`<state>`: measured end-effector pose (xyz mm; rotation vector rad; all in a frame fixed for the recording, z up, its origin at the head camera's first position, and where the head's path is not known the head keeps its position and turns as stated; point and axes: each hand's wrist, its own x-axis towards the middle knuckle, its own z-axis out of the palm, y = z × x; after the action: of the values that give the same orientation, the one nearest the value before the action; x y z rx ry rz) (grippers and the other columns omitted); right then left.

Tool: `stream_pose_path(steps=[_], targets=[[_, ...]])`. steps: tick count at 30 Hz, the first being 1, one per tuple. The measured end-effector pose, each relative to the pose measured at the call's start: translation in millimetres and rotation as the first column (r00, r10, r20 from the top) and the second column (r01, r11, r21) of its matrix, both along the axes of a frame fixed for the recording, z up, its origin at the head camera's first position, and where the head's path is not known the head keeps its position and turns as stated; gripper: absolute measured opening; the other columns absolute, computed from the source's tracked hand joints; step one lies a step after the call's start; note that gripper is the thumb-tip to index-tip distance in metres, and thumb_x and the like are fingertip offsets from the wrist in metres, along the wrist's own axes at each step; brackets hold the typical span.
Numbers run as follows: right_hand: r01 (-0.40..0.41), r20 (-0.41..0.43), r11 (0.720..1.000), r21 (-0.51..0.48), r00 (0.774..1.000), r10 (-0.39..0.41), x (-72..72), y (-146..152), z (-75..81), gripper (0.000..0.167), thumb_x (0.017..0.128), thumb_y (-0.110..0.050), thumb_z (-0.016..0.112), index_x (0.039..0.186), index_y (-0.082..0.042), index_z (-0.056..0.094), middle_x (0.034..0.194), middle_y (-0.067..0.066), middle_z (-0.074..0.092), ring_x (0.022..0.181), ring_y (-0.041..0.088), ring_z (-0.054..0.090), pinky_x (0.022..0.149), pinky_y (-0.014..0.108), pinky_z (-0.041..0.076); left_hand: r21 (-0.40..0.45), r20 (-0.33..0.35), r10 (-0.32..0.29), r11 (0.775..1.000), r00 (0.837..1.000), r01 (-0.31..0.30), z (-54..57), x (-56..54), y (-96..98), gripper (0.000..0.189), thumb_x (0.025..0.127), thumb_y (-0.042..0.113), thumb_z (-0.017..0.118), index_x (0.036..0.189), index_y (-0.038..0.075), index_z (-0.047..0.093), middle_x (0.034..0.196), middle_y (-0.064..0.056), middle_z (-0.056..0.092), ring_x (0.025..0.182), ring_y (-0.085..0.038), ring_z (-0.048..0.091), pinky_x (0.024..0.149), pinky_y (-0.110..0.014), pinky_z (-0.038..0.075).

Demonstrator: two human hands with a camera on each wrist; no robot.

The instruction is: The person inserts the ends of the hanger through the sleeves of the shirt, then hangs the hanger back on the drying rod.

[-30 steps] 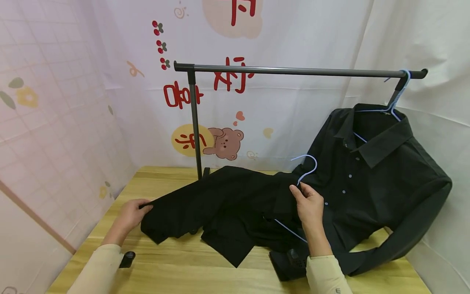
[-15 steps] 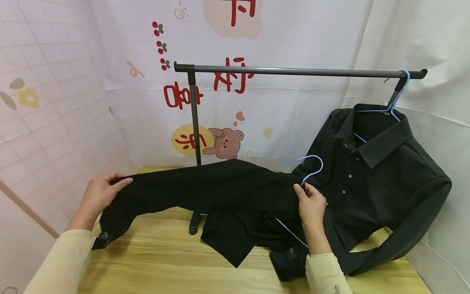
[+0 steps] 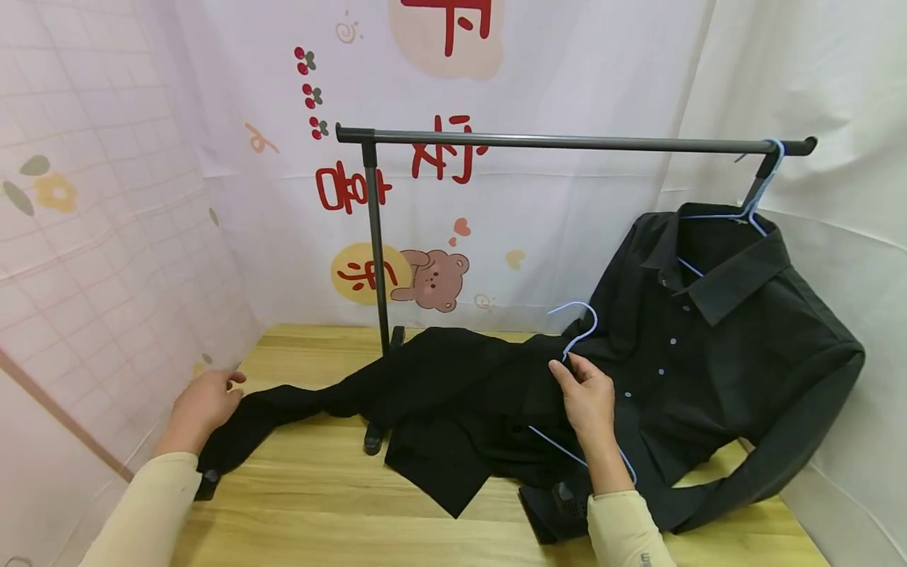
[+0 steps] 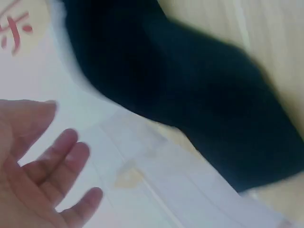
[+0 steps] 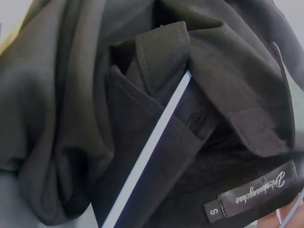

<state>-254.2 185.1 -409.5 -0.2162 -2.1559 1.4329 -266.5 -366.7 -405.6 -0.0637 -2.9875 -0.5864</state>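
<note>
A black shirt point(image 3: 453, 378) lies over the table, its collar facing my right hand point(image 3: 591, 398). That hand pinches the light blue hanger point(image 3: 584, 327) just under its hook, at the collar. The hanger's bar crosses the collar in the right wrist view, near a sewn label point(image 5: 256, 190) marked S. One sleeve point(image 3: 244, 421) stretches left toward my left hand point(image 3: 201, 405). In the left wrist view the left hand's fingers point(image 4: 66, 161) are spread with nothing between them, and the blurred sleeve point(image 4: 190, 90) hangs apart from them.
A dark metal clothes rack point(image 3: 531, 141) stands at the back. A second black shirt point(image 3: 737, 331) hangs from its right end on a blue hanger point(image 3: 761, 193). The rack's foot point(image 3: 373, 439) rests on the wooden table point(image 3: 340, 520). Printed cloth walls enclose the back and sides.
My left hand has moved left and let go of the sleeve, which rose stretched out and has since dropped. The right hand shifted slightly left with the hanger.
</note>
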Motion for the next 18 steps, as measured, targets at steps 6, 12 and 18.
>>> stream_pose_path(steps=[6, 12, 18], targets=[[-0.035, -0.003, 0.998, 0.052, 0.999, 0.036, 2.5, -6.0, -0.3, 0.028, 0.090, -0.021, 0.075, 0.112, -0.004, 0.074, 0.099, 0.011, 0.073, 0.080, 0.015, 0.057, 0.068, 0.017, 0.042, 0.086, -0.157, -0.070, 0.993, 0.985, 0.084, 9.0, -14.3, 65.5, 0.034, 0.101, 0.016, 0.056, 0.125, -0.008, 0.060, 0.120, -0.034, 0.058, 0.107, -0.051, 0.056, 0.085, -0.061, 0.046], [-0.085, -0.025, 0.993, 0.086, 0.996, 0.087, 3.6, -9.8, -3.1, 0.029, 0.090, -0.020, 0.075, 0.113, -0.002, 0.074, 0.107, 0.012, 0.073, 0.092, 0.020, 0.062, 0.074, 0.014, 0.042, 0.207, -0.235, -0.193, 0.948, 0.953, 0.243, 23.6, -31.8, 147.2, 0.039, 0.100, 0.022, 0.061, 0.128, -0.005, 0.061, 0.126, -0.025, 0.061, 0.116, -0.042, 0.056, 0.095, -0.057, 0.045], [-0.158, -0.029, 0.984, 0.079, 0.987, 0.161, 6.1, -13.8, -4.2, 0.031, 0.090, -0.018, 0.075, 0.115, 0.000, 0.072, 0.110, 0.013, 0.072, 0.098, 0.023, 0.063, 0.077, 0.010, 0.042, 0.293, -0.162, -0.337, 0.881, 0.928, 0.371, 32.1, -32.1, 209.0, 0.051, 0.096, 0.034, 0.067, 0.137, 0.005, 0.058, 0.134, -0.015, 0.059, 0.125, -0.034, 0.053, 0.105, -0.053, 0.040]])
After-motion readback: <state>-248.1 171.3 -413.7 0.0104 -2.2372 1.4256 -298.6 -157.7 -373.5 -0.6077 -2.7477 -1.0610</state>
